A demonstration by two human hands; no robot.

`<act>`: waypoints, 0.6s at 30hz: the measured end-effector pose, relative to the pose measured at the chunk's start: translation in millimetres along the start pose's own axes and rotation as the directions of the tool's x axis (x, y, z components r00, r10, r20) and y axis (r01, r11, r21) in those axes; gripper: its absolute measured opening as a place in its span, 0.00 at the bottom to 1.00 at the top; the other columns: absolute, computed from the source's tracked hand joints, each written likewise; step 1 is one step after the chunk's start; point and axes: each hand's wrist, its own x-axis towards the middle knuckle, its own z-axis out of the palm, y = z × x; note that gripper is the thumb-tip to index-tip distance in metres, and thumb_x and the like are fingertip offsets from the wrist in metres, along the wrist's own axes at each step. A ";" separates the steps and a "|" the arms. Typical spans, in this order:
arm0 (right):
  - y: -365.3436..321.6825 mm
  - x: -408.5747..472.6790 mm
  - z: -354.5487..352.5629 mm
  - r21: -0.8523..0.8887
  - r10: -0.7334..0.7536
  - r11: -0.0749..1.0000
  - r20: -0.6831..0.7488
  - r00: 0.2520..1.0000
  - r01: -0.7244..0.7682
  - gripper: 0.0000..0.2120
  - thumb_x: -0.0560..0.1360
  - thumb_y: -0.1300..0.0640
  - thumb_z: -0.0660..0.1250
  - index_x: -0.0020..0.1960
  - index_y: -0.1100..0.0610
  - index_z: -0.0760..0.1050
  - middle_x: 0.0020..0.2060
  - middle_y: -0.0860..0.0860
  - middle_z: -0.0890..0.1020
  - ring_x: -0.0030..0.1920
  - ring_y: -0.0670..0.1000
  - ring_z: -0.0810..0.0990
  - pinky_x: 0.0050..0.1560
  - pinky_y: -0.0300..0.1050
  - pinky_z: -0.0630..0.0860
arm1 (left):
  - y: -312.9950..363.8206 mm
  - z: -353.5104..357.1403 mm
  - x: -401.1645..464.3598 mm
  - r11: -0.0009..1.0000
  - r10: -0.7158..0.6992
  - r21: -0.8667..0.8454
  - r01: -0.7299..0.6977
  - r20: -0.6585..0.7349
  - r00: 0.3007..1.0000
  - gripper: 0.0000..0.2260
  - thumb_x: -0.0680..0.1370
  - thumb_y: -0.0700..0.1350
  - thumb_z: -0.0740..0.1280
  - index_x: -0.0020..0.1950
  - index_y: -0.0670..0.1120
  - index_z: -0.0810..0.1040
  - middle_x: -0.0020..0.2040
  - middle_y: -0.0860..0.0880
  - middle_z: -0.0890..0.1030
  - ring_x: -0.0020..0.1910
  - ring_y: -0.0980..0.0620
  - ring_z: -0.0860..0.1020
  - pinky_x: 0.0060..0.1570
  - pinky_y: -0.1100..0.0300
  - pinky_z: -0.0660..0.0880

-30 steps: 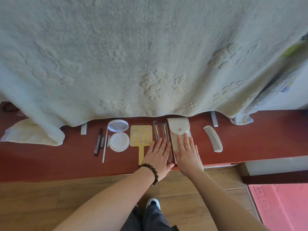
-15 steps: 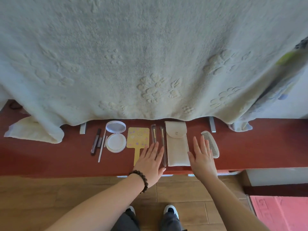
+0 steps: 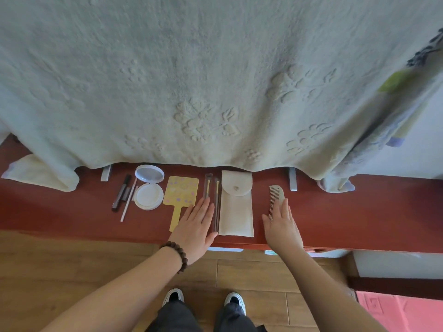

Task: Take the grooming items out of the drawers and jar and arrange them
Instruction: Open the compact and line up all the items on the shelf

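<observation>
A row of grooming items lies on the red wooden ledge (image 3: 359, 219). From the left: a dark pen-like stick (image 3: 121, 192), a thin white stick (image 3: 129, 202), an open round compact (image 3: 148, 188), a yellow hand mirror (image 3: 181, 195), two slim brushes (image 3: 212, 195), a cream snap pouch (image 3: 236, 207) and a pale comb (image 3: 275, 197). My left hand (image 3: 195, 226) lies flat between the mirror handle and the brushes. My right hand (image 3: 282, 226) rests with straight fingers on the comb's lower end.
A pale embossed blanket (image 3: 215, 80) hangs over the ledge's back edge, with two grey brackets (image 3: 292, 182) poking out below it. Wooden floor (image 3: 60, 267) and my shoes lie below. A pink mat (image 3: 402, 312) sits at the bottom right.
My right hand has moved right from the pouch to the comb, and the comb now lies straighter, closer to upright. My left hand stays by the brushes.
</observation>
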 end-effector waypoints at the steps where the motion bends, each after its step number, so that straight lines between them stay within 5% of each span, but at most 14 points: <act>1: 3.5 1.7 -2.7 -0.010 -0.021 1.000 -0.017 1.000 0.021 0.28 0.82 0.49 0.49 0.78 0.56 0.43 0.78 0.54 0.42 0.78 0.54 0.43 0.77 0.50 0.49 | 1.8 2.0 -1.3 1.000 -0.002 0.000 0.002 -0.003 1.000 0.32 0.78 0.60 0.45 0.77 0.41 0.52 0.78 0.43 0.51 0.77 0.47 0.50 0.74 0.49 0.50; 5: 17.2 8.9 -7.9 -0.115 -0.107 0.987 0.026 0.994 0.110 0.26 0.82 0.56 0.48 0.78 0.52 0.44 0.78 0.50 0.41 0.77 0.53 0.39 0.76 0.51 0.44 | 2.6 9.6 -7.1 1.000 -0.020 -0.009 0.020 0.020 1.000 0.34 0.76 0.61 0.40 0.77 0.44 0.49 0.78 0.45 0.49 0.77 0.47 0.49 0.74 0.49 0.48; 18: -1.5 -5.7 3.2 -0.120 -0.225 0.967 0.005 0.974 0.224 0.27 0.82 0.50 0.51 0.78 0.49 0.46 0.78 0.48 0.43 0.77 0.51 0.39 0.77 0.49 0.41 | -3.1 9.0 -12.1 0.999 -0.033 -0.007 0.034 0.055 0.998 0.34 0.76 0.61 0.41 0.77 0.43 0.54 0.77 0.45 0.52 0.76 0.48 0.53 0.73 0.49 0.51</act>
